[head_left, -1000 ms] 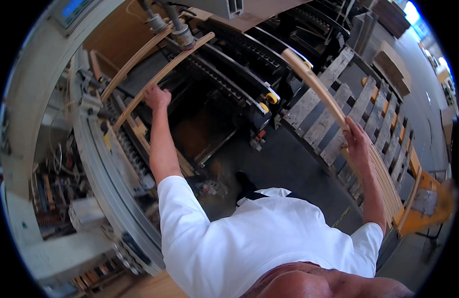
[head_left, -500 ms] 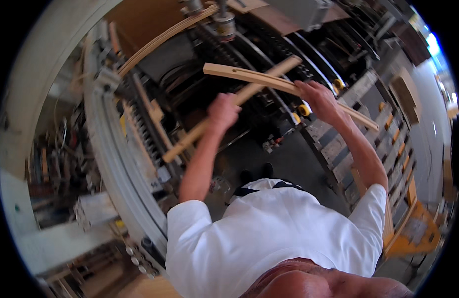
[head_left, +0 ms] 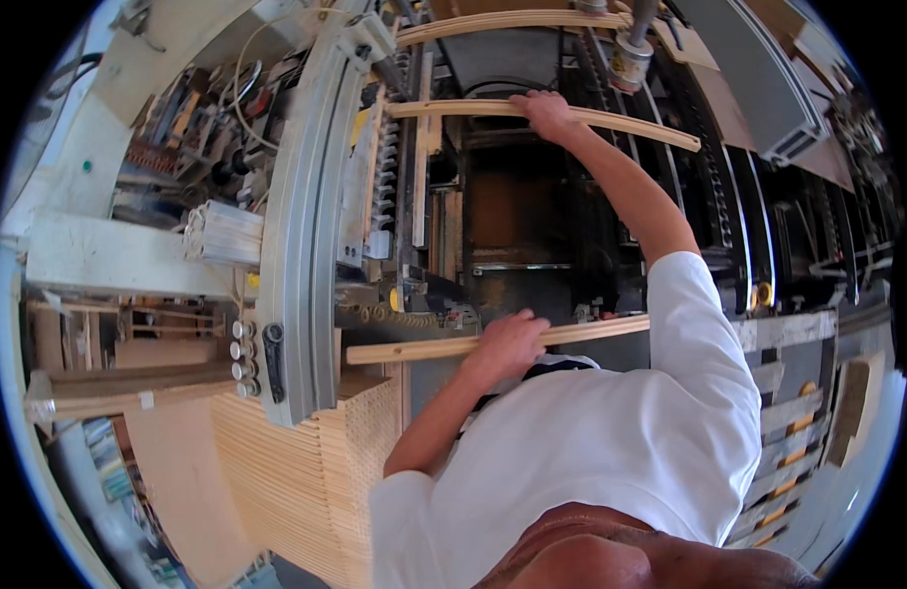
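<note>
My left hand [head_left: 512, 344] is closed around a wooden slat [head_left: 404, 349] close to my waist; this slat runs sideways in front of my body. Farther out, my right hand [head_left: 549, 116] grips the middle of a second wooden slat [head_left: 635, 124], which spans the dark machine [head_left: 517, 211] from its left rail toward the right rails. Small holes show near the left ends of both slats. Beyond it, another wooden slat [head_left: 502, 24] stretches across the machine's far part. The fingertips of my right hand are partly hidden by the slat.
A grey metal beam [head_left: 311, 226] runs along the machine's left side. Below it stands a tall stack of wooden slats [head_left: 286, 461]. A metal cylinder [head_left: 630, 65] hangs over the far right part. Pallets [head_left: 792, 417] lie at right, and a grey metal box [head_left: 753, 74] stands at far right.
The view has turned left. The slats were crossed; now they are apart. My right hand has carried its slat outward over the machine, while my left hand has drawn the other toward my waist.
</note>
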Available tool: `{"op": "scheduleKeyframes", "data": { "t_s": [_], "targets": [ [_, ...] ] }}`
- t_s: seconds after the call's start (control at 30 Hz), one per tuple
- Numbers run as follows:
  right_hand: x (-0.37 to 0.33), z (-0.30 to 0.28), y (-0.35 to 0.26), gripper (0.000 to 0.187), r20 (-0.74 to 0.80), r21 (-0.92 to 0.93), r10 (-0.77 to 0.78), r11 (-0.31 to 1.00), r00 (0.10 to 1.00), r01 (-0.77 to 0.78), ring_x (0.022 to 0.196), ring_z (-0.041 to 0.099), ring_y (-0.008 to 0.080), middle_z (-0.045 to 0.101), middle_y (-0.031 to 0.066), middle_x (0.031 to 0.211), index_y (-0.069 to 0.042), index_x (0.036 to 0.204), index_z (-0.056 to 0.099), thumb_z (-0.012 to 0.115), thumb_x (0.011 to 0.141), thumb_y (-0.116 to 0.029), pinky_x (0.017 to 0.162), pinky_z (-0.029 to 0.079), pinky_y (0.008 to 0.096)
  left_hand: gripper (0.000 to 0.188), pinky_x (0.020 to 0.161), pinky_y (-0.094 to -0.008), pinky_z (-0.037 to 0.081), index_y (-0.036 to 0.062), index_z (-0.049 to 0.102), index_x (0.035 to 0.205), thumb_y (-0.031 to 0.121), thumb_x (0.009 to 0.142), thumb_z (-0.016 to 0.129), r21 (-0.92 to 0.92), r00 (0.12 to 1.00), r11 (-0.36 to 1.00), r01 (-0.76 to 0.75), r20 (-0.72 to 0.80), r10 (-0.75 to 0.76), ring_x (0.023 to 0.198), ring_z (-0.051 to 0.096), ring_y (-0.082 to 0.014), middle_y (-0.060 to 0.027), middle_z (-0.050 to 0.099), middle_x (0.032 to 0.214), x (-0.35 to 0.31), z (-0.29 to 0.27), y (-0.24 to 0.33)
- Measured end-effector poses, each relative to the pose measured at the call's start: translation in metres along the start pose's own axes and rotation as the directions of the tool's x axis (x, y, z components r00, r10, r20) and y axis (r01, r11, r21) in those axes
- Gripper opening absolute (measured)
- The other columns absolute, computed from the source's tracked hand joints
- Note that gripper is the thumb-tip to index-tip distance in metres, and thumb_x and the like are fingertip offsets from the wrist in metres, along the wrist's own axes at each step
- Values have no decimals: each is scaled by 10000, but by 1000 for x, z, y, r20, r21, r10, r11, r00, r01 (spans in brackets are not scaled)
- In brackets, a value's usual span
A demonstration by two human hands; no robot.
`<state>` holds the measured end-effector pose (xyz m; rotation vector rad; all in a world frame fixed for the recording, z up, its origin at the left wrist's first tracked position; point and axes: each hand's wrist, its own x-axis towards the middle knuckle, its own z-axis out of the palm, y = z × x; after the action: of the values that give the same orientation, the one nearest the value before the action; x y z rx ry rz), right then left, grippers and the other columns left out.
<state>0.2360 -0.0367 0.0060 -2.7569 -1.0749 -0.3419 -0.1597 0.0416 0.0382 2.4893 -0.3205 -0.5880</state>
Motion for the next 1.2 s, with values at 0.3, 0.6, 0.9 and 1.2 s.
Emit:
{"op": "scheduleKeyframes", "data": {
  "t_s": [0.3,0.6,0.9,1.2],
  "targets": [
    [34,28,45,197,-175,-55,88,994,981,-99,1004,628,305,659,92,1025,-151,1032,647,595,883,-268,833,477,457,424,924,-397,488,122,667,1151,182,740,751,-152,875,881,449,-124,-467,1097,596,-315,-122,625,1205,-104,12,-1],
    [43,35,36,220,-219,-23,59,998,974,-66,968,636,308,660,92,992,-156,1062,659,592,871,-242,819,479,455,337,864,-412,499,79,704,1050,169,728,747,-346,689,721,600,-234,-686,987,630,-348,-158,681,1035,-146,38,-10],
    [46,29,31,245,-100,-74,118,989,988,-125,1029,618,333,650,123,1078,-152,1106,643,590,892,-261,865,465,478,322,714,-308,498,29,706,1050,196,779,759,-641,452,448,624,-172,-875,758,639,-174,-115,682,818,-228,62,9],
    [54,25,48,549,-297,87,117,992,948,-96,1193,549,352,587,175,1285,-137,1336,539,614,879,-433,974,455,469,342,711,-258,483,-19,697,1057,213,818,771,-940,279,179,289,-96,-956,759,583,-80,3,656,819,-426,142,-1]
  ]
}}
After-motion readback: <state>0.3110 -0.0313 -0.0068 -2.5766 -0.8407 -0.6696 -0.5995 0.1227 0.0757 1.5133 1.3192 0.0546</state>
